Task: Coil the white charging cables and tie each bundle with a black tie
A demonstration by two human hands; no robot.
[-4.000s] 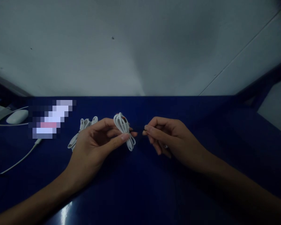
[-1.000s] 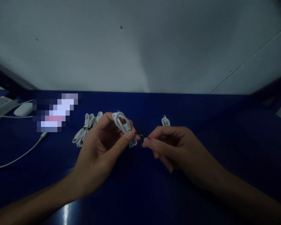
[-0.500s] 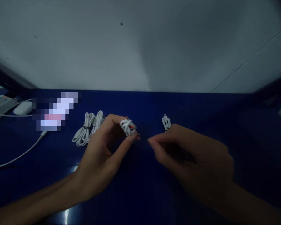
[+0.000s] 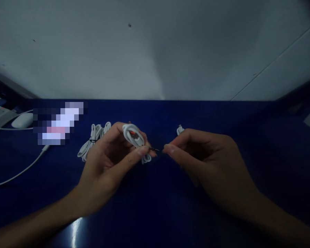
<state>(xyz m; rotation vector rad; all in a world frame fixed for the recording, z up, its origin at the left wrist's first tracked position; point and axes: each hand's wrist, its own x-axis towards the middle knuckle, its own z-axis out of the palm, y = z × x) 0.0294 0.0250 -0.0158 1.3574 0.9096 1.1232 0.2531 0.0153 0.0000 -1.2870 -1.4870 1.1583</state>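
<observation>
My left hand (image 4: pixel 111 162) is closed round a small coiled white cable (image 4: pixel 134 137) with an orange spot, held just above the dark blue table (image 4: pixel 155 206). A thin black tie (image 4: pixel 155 149) sticks out of the coil to the right. My right hand (image 4: pixel 206 158) pinches the end of that tie with thumb and forefinger. Both hands are close together at the middle of the view.
A tied bundle of white cables (image 4: pixel 93 141) lies left of my left hand. Another small white coil (image 4: pixel 180 130) peeks out behind my right hand. Far left lie a white mouse (image 4: pixel 22 120), a loose white cord (image 4: pixel 20 170) and a blurred patch. A grey wall rises behind.
My right hand, half a second ago apart from the coil with its fingers lower, has closed in and pinched the black tie. My left hand has lifted the coil slightly.
</observation>
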